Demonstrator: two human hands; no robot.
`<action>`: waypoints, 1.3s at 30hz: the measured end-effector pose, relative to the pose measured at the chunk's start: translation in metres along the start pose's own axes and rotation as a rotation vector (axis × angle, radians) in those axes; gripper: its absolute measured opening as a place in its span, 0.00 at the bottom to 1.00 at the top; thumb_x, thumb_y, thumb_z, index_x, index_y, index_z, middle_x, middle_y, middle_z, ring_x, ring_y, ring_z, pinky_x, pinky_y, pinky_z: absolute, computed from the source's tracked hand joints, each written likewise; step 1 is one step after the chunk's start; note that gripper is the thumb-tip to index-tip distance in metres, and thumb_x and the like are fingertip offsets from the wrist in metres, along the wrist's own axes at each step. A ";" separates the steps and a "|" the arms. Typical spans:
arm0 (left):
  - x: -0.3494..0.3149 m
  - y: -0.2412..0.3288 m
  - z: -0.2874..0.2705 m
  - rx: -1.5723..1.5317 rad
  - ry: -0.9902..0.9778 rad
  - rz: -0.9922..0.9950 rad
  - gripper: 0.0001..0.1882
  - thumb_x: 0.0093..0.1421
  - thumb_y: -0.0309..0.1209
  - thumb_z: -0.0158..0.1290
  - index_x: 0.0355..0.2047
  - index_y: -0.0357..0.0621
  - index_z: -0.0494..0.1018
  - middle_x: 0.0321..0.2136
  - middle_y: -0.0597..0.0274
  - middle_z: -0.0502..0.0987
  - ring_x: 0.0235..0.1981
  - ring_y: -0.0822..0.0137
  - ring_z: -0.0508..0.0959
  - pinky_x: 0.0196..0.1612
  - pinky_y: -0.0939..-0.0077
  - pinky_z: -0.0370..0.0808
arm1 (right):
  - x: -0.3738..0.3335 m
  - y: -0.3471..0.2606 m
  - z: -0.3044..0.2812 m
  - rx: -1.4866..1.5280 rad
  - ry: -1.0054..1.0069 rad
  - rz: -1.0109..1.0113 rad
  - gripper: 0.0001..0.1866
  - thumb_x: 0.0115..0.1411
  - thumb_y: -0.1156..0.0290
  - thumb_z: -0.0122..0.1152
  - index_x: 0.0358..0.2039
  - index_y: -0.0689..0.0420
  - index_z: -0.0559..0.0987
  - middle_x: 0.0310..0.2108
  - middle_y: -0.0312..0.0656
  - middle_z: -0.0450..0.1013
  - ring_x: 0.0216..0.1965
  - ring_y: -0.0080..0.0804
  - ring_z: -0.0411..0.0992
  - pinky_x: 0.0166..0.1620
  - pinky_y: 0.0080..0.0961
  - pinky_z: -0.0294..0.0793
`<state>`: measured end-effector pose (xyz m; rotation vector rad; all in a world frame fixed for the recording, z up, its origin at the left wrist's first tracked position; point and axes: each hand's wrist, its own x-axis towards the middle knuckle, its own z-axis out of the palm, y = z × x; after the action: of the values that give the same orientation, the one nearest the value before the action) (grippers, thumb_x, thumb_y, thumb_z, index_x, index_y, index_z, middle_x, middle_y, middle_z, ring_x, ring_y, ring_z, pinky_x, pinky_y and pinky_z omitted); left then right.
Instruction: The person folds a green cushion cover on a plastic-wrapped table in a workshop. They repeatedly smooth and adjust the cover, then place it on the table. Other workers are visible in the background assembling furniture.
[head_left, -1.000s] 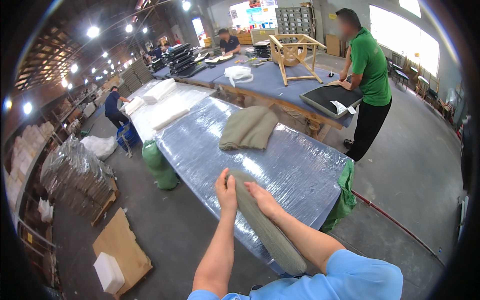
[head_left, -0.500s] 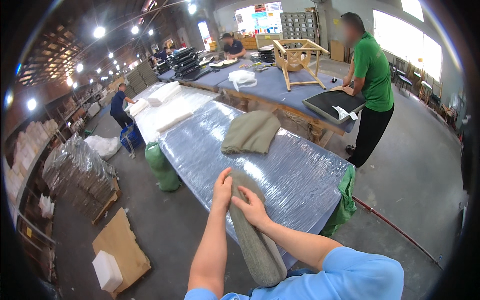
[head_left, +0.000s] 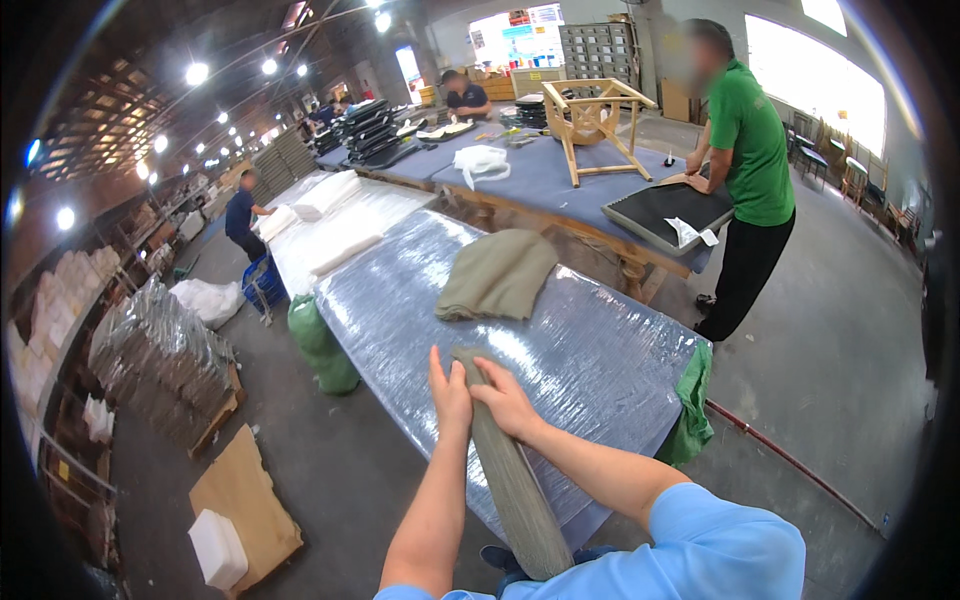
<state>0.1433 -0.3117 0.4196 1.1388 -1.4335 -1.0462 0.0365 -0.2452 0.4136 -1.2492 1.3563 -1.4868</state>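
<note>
Cushion [head_left: 510, 470] now edgewise at glossy table [head_left: 600, 350]

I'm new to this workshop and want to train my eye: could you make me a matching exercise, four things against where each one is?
1. Grey-green cushion
2. Olive cloth
3. Wooden chair frame
4. White block

A. On the brown cardboard
B. On the blue table
C. Between the left hand and the right hand
D. Lying on the plastic-covered table

Pairs: 1-C, 2-D, 3-B, 4-A
</note>
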 end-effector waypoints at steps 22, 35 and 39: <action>0.050 -0.017 0.005 -0.367 -0.281 -0.144 0.42 0.74 0.66 0.28 0.79 0.55 0.47 0.77 0.47 0.50 0.76 0.51 0.52 0.75 0.62 0.52 | 0.100 -0.004 0.015 0.156 -0.178 0.039 0.36 0.77 0.39 0.32 0.69 0.52 0.70 0.70 0.49 0.62 0.73 0.41 0.57 0.74 0.35 0.52; 0.070 -0.031 0.010 -0.270 -0.241 -0.052 0.40 0.77 0.61 0.30 0.77 0.46 0.51 0.73 0.51 0.56 0.71 0.56 0.57 0.74 0.64 0.53 | 0.099 0.022 0.032 0.406 -0.130 -0.112 0.44 0.75 0.34 0.30 0.73 0.59 0.63 0.73 0.50 0.60 0.74 0.42 0.56 0.75 0.37 0.51; 0.054 -0.021 0.007 -0.356 -0.065 -0.206 0.37 0.77 0.60 0.30 0.76 0.50 0.54 0.69 0.50 0.62 0.66 0.55 0.65 0.71 0.62 0.58 | 0.096 0.032 0.024 0.358 -0.129 -0.148 0.45 0.74 0.32 0.32 0.73 0.60 0.62 0.73 0.50 0.59 0.74 0.42 0.55 0.75 0.37 0.50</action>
<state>0.1347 -0.3686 0.4076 1.0112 -1.1351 -1.4301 0.0348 -0.3478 0.3974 -1.2069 0.8817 -1.6337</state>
